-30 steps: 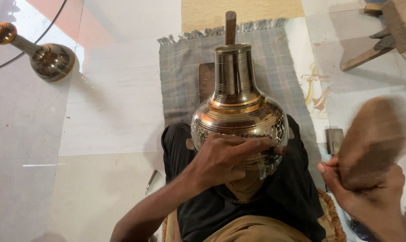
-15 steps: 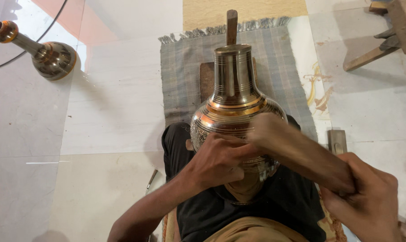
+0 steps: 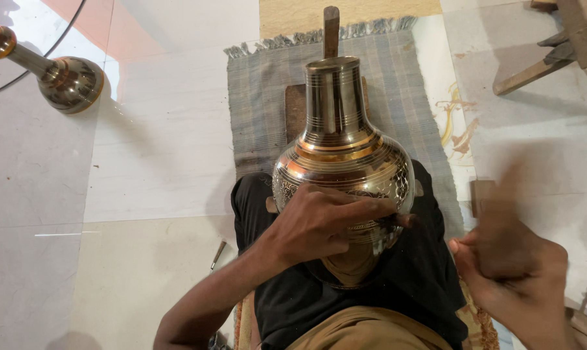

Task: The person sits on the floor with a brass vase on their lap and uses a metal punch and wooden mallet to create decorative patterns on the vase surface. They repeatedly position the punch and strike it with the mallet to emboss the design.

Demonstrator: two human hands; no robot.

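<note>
— Hands first: what is held?

— Left hand is laid over the belly of the brass vase, its fingers curled and pinching a thin dark tool against the engraved band. The right hand is raised off to the right, closed around a wooden mallet (blurred, so its outline can hardly be made out).

— And where is the vase placed?

— It is propped in the lap, on a black cloth, with its neck pointed away over a grey fringed mat spread on the tiled floor. A wooden block is seen under the neck, and an upright wooden peg beyond the mouth, near the mat's far edge.

— Is the mallet touching anything?

— No contact with the vase or the tool is shown; it is held apart from them, to the right.

— What else is seen on the floor?

— A second brass vase is laid on its side near the far left corner, well apart from the mat. Wooden pieces are seen at the far right, and a small metal tool is lying on the floor just left of the cloth.
</note>
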